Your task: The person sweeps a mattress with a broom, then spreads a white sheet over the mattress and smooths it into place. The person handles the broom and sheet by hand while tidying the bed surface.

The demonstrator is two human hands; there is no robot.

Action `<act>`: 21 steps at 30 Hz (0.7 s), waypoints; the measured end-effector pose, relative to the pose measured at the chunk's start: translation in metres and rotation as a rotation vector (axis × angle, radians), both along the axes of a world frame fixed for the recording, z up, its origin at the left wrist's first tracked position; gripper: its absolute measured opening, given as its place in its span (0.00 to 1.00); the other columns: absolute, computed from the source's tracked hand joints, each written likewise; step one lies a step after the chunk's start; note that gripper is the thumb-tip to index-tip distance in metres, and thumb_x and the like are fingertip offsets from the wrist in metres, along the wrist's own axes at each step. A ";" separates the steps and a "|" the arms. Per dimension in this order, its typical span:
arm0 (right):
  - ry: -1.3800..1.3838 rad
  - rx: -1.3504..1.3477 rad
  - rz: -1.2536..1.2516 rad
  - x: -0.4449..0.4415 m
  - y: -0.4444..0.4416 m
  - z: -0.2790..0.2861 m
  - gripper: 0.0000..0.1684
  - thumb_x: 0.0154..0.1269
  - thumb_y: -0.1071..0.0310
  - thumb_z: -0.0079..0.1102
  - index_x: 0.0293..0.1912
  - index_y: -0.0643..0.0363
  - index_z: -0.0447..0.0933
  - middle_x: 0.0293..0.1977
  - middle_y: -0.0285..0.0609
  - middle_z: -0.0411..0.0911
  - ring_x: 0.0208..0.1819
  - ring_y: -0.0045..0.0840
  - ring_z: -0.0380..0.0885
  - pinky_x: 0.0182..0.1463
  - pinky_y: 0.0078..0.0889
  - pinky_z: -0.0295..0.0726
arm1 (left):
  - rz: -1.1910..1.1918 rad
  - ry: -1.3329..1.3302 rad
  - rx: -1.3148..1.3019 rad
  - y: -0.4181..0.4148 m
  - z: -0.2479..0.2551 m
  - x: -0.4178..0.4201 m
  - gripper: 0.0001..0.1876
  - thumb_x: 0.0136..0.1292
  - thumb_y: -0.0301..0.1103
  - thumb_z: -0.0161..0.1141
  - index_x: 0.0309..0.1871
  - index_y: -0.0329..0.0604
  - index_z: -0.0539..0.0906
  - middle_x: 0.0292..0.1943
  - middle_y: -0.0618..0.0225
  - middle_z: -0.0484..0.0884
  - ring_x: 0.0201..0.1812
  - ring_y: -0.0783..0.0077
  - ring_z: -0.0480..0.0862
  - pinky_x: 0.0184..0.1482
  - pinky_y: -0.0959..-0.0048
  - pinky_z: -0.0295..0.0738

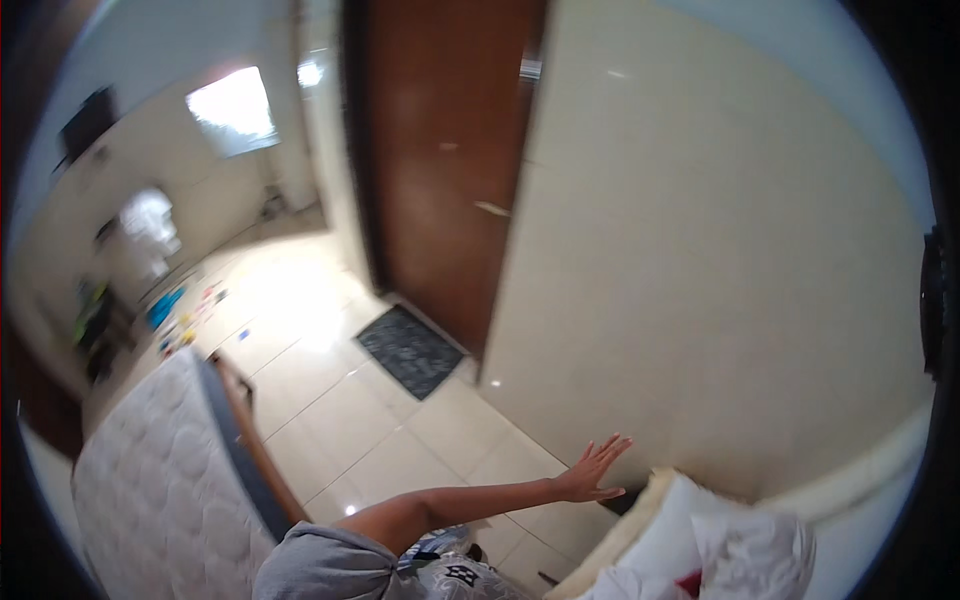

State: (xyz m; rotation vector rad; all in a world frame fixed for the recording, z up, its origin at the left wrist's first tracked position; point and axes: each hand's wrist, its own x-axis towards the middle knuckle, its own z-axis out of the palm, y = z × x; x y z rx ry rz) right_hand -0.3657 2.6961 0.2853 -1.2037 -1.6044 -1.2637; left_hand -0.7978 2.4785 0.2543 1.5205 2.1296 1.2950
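Observation:
My left hand reaches across to the right with its fingers spread and holds nothing. It appears nearest to the white cloth bundle and a cream-edged padded piece by the wall, and seems apart from both. A bit of red shows among the white cloth. My right hand is out of view. My grey sleeve and patterned shirt front fill the bottom middle.
A bare quilted mattress on a wooden bed frame stands left. A dark doormat lies before a brown door. Small colourful items are scattered on the tiled floor near a blue thing. The plain wall bounds the right.

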 end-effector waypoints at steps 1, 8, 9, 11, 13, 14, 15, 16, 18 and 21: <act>0.153 -0.066 0.045 -0.021 -0.020 0.008 0.35 0.57 0.44 0.52 0.55 0.60 0.63 0.55 0.50 0.61 0.56 0.49 0.58 0.55 0.57 0.60 | 0.062 0.018 0.012 -0.032 0.003 -0.018 0.43 0.57 0.54 0.52 0.67 0.51 0.38 0.67 0.61 0.40 0.68 0.57 0.36 0.63 0.44 0.35; 0.469 -0.381 0.710 -0.251 -0.166 0.014 0.38 0.60 0.46 0.47 0.56 0.69 0.56 0.56 0.63 0.55 0.57 0.52 0.56 0.57 0.54 0.56 | 0.538 0.059 0.203 -0.277 0.006 -0.109 0.43 0.55 0.47 0.57 0.66 0.50 0.42 0.67 0.64 0.43 0.68 0.57 0.38 0.63 0.45 0.36; 0.466 -0.441 0.848 -0.311 -0.201 0.007 0.39 0.59 0.47 0.49 0.57 0.70 0.55 0.56 0.63 0.55 0.57 0.52 0.56 0.57 0.53 0.57 | 0.597 0.081 0.193 -0.315 0.013 -0.125 0.43 0.54 0.45 0.59 0.66 0.49 0.42 0.67 0.64 0.43 0.68 0.57 0.38 0.63 0.45 0.36; 0.412 -0.547 1.191 -0.421 -0.236 -0.046 0.46 0.56 0.44 0.52 0.60 0.68 0.48 0.59 0.61 0.50 0.60 0.50 0.51 0.60 0.53 0.52 | 0.679 0.093 0.241 -0.375 0.020 -0.151 0.45 0.51 0.39 0.62 0.66 0.50 0.43 0.67 0.64 0.44 0.68 0.57 0.38 0.63 0.47 0.35; 0.369 -0.747 1.435 -0.533 -0.339 -0.060 0.36 0.59 0.50 0.51 0.59 0.61 0.56 0.60 0.53 0.51 0.63 0.43 0.49 0.63 0.47 0.47 | 0.819 0.125 0.275 -0.445 0.023 -0.177 0.46 0.50 0.36 0.64 0.66 0.49 0.44 0.67 0.63 0.45 0.68 0.57 0.38 0.63 0.48 0.36; 0.267 -0.874 1.636 -0.573 -0.417 -0.037 0.33 0.60 0.53 0.51 0.58 0.62 0.56 0.62 0.53 0.47 0.64 0.43 0.46 0.64 0.48 0.45 | 0.916 0.135 0.261 -0.485 0.025 -0.185 0.46 0.48 0.35 0.64 0.66 0.47 0.44 0.67 0.61 0.47 0.68 0.55 0.39 0.63 0.49 0.37; 0.266 -1.025 1.759 -0.601 -0.489 -0.013 0.33 0.59 0.54 0.51 0.58 0.62 0.55 0.62 0.53 0.46 0.64 0.43 0.46 0.63 0.48 0.46 | 0.938 0.148 0.332 -0.519 0.026 -0.196 0.46 0.48 0.35 0.64 0.66 0.46 0.45 0.66 0.59 0.48 0.68 0.54 0.39 0.63 0.49 0.37; 0.187 -1.165 1.860 -0.629 -0.544 -0.002 0.34 0.59 0.53 0.50 0.58 0.61 0.55 0.63 0.53 0.44 0.65 0.43 0.45 0.63 0.47 0.46 | 0.989 0.139 0.317 -0.550 0.028 -0.206 0.44 0.49 0.38 0.63 0.66 0.46 0.46 0.66 0.59 0.47 0.68 0.54 0.40 0.63 0.47 0.38; 0.109 -1.287 2.101 -0.673 -0.658 0.019 0.33 0.58 0.52 0.51 0.58 0.57 0.56 0.63 0.55 0.42 0.65 0.46 0.43 0.62 0.53 0.47 | 1.125 0.118 0.225 -0.614 0.026 -0.217 0.42 0.54 0.45 0.58 0.66 0.45 0.46 0.66 0.58 0.47 0.68 0.53 0.41 0.63 0.50 0.37; -0.311 -1.323 2.114 -0.713 -0.773 0.025 0.34 0.56 0.50 0.53 0.57 0.57 0.58 0.64 0.56 0.41 0.65 0.49 0.42 0.62 0.53 0.45 | 1.190 0.036 0.435 -0.688 0.012 -0.240 0.40 0.57 0.51 0.51 0.66 0.42 0.46 0.66 0.57 0.47 0.68 0.54 0.40 0.65 0.54 0.35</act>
